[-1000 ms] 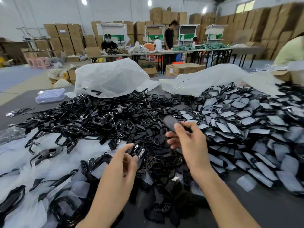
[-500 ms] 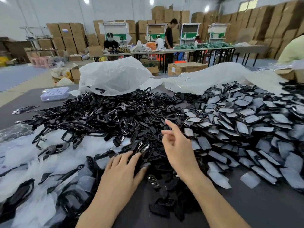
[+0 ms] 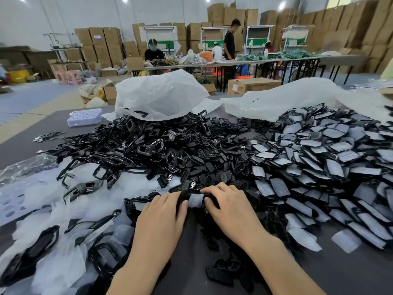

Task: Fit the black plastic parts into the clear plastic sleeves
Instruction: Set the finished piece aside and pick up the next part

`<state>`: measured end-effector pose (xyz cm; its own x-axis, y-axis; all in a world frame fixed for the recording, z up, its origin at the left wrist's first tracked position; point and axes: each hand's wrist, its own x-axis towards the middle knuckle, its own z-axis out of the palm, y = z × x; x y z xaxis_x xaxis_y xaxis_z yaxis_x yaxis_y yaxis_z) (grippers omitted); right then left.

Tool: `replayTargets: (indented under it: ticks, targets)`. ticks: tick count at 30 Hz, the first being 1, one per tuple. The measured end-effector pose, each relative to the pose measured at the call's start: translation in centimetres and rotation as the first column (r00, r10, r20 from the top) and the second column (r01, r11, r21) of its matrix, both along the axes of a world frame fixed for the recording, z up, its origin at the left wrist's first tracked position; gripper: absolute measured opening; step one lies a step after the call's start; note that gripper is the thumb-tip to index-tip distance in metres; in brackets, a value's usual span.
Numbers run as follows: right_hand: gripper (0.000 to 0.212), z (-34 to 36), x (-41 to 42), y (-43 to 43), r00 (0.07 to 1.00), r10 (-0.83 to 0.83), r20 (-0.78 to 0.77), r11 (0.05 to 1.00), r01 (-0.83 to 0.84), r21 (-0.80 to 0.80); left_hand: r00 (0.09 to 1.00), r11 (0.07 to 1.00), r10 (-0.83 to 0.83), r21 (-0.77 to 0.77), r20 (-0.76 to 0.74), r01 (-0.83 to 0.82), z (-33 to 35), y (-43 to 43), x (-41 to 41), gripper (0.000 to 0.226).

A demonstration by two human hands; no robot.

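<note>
1. Item: one black plastic part [image 3: 184,195], held just above the near edge of the heap, with its dark end showing at your left fingertips.
2. Item: one clear sleeve [image 3: 196,200], pale and filmy, lying between your two hands and touching the part. I cannot tell how far the part sits inside it.
3. Left hand [image 3: 163,213]: fingers curled over the part, gripping it.
4. Right hand [image 3: 228,207]: fingers and thumb pinch the sleeve's right end. The two hands are drawn close together, almost meeting over the work.
5. Step in hand, as judged: insertion of this one piece, with part and sleeve being brought together.
6. Next move calls for: keeping the sleeve mouth open with your right pinch, sliding the part in square along its length and avoiding a snag on the film.
7. Stock, unsleeved: pile of bare black parts [image 3: 170,150], directly beyond your hands.
8. Stock, finished: pile of sleeved parts [image 3: 319,158], to your right and large. Much bare stock remains.
9. Stock, loose sleeves [image 3: 38,194], spread at your left.
10. Surface: dark table [image 3: 350,273]; white bag [image 3: 157,96] at the far side.
</note>
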<state>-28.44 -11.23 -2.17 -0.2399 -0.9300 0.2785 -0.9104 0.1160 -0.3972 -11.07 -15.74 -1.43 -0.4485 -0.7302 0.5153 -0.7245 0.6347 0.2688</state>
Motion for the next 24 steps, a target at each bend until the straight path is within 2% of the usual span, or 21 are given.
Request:
replayTargets:
  ticks: [4, 7, 9, 12, 16, 19, 22, 24]
  targets:
    - [0.030, 0.4, 0.1, 0.1, 0.999, 0.010, 0.032, 1.000, -0.009, -0.018, 0.990, 0.983, 0.073, 0.178, -0.120, -0.051, 0.4, 0.0, 0.3, 0.040]
    - [0.028, 0.6, 0.2, 0.3, 0.995, 0.017, 0.101, 0.997, -0.009, -0.073, 0.984, 0.962, 0.102, 0.265, -0.144, -0.061, 0.6, 0.0, 0.5, 0.051]
    - [0.027, 0.9, 0.3, 0.1, 0.989, 0.010, 0.145, 0.992, 0.008, -0.123, 0.972, 0.956, 0.109, 0.289, -0.208, -0.046, 0.9, 0.3, 0.6, 0.049]
    - [0.027, 1.9, 0.6, -1.1, 0.992, 0.002, 0.127, 0.977, 0.025, -0.212, 0.923, 0.942, 0.128, 0.335, -0.363, 0.001, 1.3, 0.6, 0.7, 0.043]
    - [0.029, 3.7, 1.5, -5.2, 0.989, 0.029, 0.144, 0.973, 0.005, -0.231, 0.904, 0.951, 0.139, 0.308, -0.403, -0.009, 0.9, 0.1, 0.7, 0.030]
    - [0.042, 4.3, 2.8, -9.3, 0.997, 0.068, -0.043, 0.989, -0.072, -0.128, 0.869, 0.954, 0.147, 0.300, -0.473, 0.002, 0.4, -0.8, 0.7, 0.009]
    - [0.052, 3.9, 3.8, -12.4, 0.962, 0.135, -0.238, 0.991, -0.131, 0.033, 0.847, 0.960, 0.154, 0.281, -0.509, -0.006, 0.4, -0.9, 0.8, 0.007]
    - [0.046, 3.4, 4.0, -13.4, 0.925, 0.140, -0.354, 0.989, -0.112, 0.099, 0.812, 0.949, 0.158, 0.314, -0.562, 0.033, 0.7, -0.8, 0.8, 0.009]
